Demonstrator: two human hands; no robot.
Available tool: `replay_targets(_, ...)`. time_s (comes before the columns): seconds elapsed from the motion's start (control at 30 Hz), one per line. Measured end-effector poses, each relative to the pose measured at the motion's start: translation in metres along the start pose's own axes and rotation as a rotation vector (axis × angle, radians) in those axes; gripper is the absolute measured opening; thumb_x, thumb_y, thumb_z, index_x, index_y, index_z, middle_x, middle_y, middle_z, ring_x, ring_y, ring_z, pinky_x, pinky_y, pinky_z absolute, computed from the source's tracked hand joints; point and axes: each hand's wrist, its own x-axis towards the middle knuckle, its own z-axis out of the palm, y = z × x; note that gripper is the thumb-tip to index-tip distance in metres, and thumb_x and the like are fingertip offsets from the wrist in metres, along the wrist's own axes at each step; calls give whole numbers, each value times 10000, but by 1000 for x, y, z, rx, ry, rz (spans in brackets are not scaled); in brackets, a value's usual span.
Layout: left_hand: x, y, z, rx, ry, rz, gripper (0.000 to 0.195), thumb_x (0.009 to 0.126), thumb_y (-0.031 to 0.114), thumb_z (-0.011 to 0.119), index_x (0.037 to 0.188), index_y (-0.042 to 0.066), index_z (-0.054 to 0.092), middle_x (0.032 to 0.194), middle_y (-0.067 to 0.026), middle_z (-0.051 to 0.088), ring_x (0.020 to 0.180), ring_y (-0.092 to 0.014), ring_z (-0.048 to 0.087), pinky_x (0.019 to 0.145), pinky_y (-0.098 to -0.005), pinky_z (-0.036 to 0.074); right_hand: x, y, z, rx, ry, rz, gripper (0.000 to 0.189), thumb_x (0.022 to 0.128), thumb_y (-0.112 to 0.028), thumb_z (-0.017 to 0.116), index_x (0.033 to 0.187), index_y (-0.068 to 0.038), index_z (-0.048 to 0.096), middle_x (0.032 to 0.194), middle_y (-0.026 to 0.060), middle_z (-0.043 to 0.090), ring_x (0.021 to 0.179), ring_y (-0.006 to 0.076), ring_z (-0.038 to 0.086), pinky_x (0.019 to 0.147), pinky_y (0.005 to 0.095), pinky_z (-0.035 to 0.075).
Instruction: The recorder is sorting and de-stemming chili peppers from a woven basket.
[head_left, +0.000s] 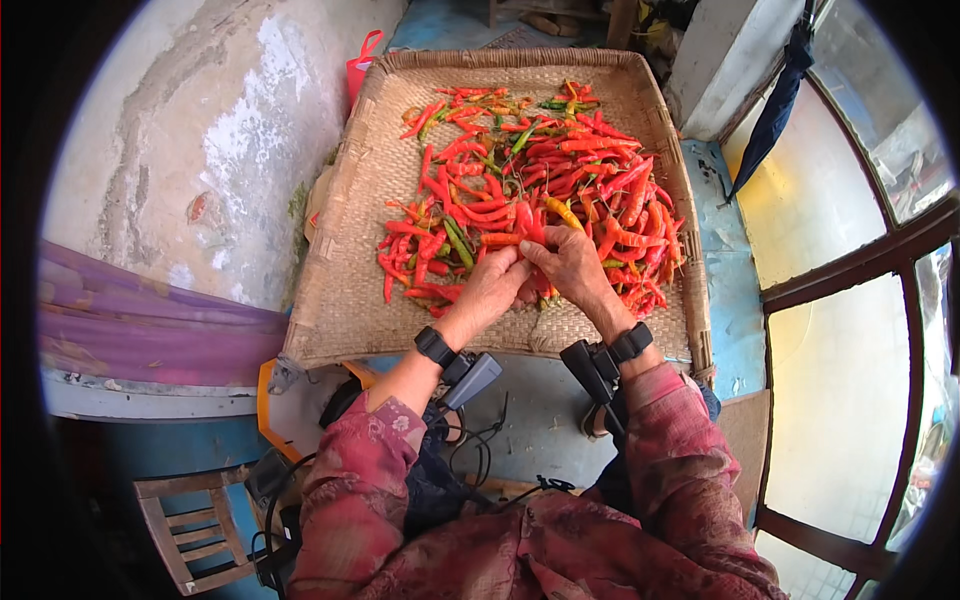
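Note:
Both hands meet over the front part of a shallow woven bamboo tray (345, 330). My left hand (491, 281) has its fingers closed around red chili peppers, its fingertips touching the other hand. From the right, my right hand (574, 262) grips the same small bunch, the thumb laid across it. Red chili peppers (529, 220) stick up just beyond the fingers; the fingers hide the rest. A yellow chili pepper (562, 213) lies right beyond my right hand. Around them spreads a heap of mostly red chili peppers (592, 161), with some green chili peppers (458, 244) among it.
A stained plaster wall (247, 150) rises at the left, with purple cloth (157, 315) below. Framed window panes (832, 405) and a hanging folded umbrella (776, 105) are at the right. Black cables (480, 450) hang near my feet. A wooden chair (199, 532) stands lower left.

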Motion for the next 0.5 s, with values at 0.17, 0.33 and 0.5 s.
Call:
replay_targets(0.17, 5, -6, -8, 112, -91, -67, 270, 934, 293, 458, 962, 42, 554, 790, 9, 575, 696, -83, 546, 629, -231, 456, 3, 10, 0, -131, 143, -85, 206, 819, -180, 565, 815, 26, 579, 647, 206, 594, 642, 337, 611, 590, 412, 463)
replay_targets(0.33, 8, -13, -55, 1317, 458, 344, 427, 724, 22, 577, 1140, 102, 519, 1146, -107, 523, 1113, -279, 444, 897, -383, 370, 12, 24, -9, -32, 238, -25, 248, 841, -203, 523, 819, 44, 526, 662, 233, 573, 702, 400, 590, 607, 443, 445)
replay_targets(0.5, 13, -37, -91, 1479, 483, 169, 472, 689, 24, 620, 1126, 176, 525, 1117, -89, 520, 1089, -290, 438, 901, -488, 341, 2, 2, -7, -96, 140, 13, 260, 843, -213, 522, 815, 45, 527, 662, 237, 570, 700, 395, 594, 615, 444, 444)
